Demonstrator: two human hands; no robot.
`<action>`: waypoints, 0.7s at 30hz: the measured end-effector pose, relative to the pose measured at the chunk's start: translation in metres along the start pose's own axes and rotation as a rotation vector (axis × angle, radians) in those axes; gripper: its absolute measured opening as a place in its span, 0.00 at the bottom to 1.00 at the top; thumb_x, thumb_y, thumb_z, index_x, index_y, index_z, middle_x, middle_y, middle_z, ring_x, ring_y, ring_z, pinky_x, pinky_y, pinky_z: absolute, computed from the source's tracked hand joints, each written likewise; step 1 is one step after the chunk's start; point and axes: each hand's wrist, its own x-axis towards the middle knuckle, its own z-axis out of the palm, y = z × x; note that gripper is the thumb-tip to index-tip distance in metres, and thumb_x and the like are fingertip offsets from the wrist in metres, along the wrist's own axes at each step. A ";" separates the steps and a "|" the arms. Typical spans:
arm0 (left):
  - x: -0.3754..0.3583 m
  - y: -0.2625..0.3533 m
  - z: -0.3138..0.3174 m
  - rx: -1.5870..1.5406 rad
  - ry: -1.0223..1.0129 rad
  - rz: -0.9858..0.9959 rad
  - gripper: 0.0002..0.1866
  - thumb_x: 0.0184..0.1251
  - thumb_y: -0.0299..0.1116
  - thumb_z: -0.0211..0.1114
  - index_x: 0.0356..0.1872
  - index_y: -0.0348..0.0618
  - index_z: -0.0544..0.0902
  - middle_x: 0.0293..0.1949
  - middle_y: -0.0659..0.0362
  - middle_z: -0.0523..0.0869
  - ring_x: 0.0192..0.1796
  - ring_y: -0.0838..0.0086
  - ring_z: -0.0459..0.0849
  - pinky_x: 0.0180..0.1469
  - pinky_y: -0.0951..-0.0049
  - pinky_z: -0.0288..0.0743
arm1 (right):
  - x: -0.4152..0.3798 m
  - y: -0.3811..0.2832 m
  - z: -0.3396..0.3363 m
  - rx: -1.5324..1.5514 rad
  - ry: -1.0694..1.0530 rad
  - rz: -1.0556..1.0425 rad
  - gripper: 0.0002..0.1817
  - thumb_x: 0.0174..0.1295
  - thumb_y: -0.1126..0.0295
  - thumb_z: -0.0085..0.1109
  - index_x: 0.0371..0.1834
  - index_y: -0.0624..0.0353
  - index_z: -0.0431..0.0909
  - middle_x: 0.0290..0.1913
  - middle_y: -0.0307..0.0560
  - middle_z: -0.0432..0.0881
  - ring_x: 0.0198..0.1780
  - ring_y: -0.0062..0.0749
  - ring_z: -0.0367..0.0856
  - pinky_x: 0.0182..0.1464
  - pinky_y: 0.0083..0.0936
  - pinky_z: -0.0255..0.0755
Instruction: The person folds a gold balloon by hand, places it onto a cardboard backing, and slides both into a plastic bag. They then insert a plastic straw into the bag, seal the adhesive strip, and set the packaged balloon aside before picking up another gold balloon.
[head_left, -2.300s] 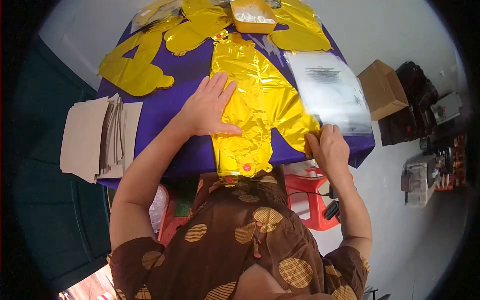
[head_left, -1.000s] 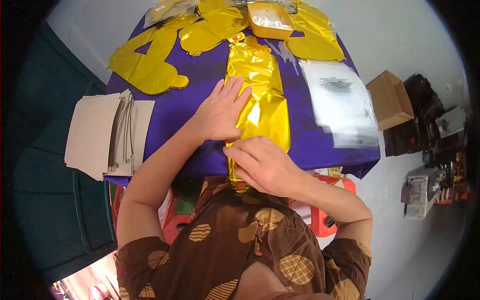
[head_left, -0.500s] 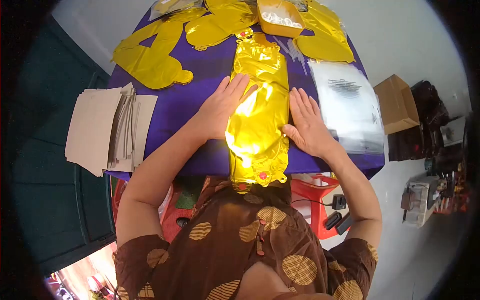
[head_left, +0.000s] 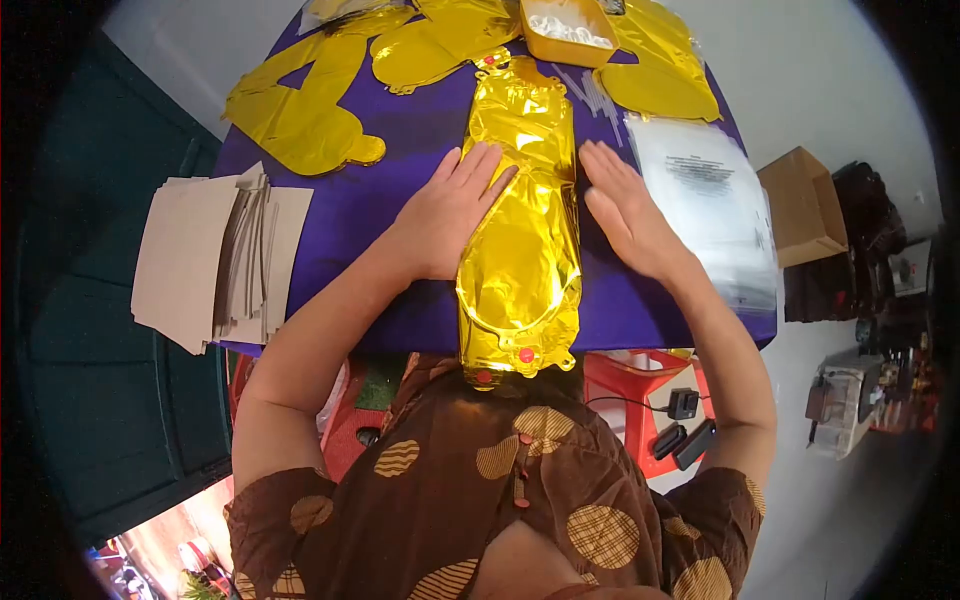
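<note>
Gold foil, folded into a long, creased piece (head_left: 520, 250), lies between our two hands on the purple tablecloth (head_left: 612, 318), its near end reaching past the table edge toward our lap. We have our left hand (head_left: 447, 212) laid flat along the left side of this foil, fingers straight and close together, fingertips resting on it; it touches without gripping. Our right hand (head_left: 630, 215) is just beside the opposite edge, open and holding nothing, its fingers extended and together. We see a narrow band of purple between it and the foil, and cannot tell whether it touches the cloth. Nearer to us than both hands, red dots (head_left: 527, 355) mark the foil's near end.

Outward from our left hand we have brown card sheets (head_left: 185, 255) in a stack, with flat gold shapes (head_left: 300, 130) ahead of them. Beyond our fingertips stands a yellow tub (head_left: 568, 52) of small white pieces; thin pale strips (head_left: 597, 105) lie between it and our right hand. Just outward of that hand we see clear printed sleeves (head_left: 700, 190), and past them an open cardboard box (head_left: 803, 205).
</note>
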 end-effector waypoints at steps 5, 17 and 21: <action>0.003 -0.003 0.007 0.103 -0.022 -0.008 0.42 0.62 0.47 0.59 0.73 0.32 0.61 0.75 0.38 0.58 0.79 0.48 0.52 0.79 0.50 0.45 | 0.025 0.002 0.035 -0.171 -0.004 0.018 0.37 0.74 0.47 0.41 0.72 0.71 0.58 0.74 0.70 0.59 0.78 0.61 0.52 0.77 0.51 0.47; 0.002 0.001 -0.002 -0.016 -0.003 -0.026 0.42 0.63 0.49 0.60 0.73 0.31 0.61 0.74 0.37 0.59 0.79 0.47 0.52 0.79 0.48 0.44 | 0.014 -0.009 0.040 -0.324 0.034 -0.069 0.48 0.70 0.35 0.39 0.73 0.75 0.55 0.75 0.74 0.55 0.78 0.64 0.51 0.77 0.55 0.43; 0.002 0.001 0.002 -0.054 0.032 -0.027 0.43 0.64 0.51 0.59 0.73 0.31 0.61 0.74 0.37 0.59 0.79 0.46 0.53 0.79 0.47 0.44 | 0.007 -0.018 0.043 -0.400 0.026 -0.078 0.51 0.68 0.33 0.39 0.72 0.78 0.57 0.73 0.76 0.57 0.76 0.67 0.53 0.77 0.55 0.43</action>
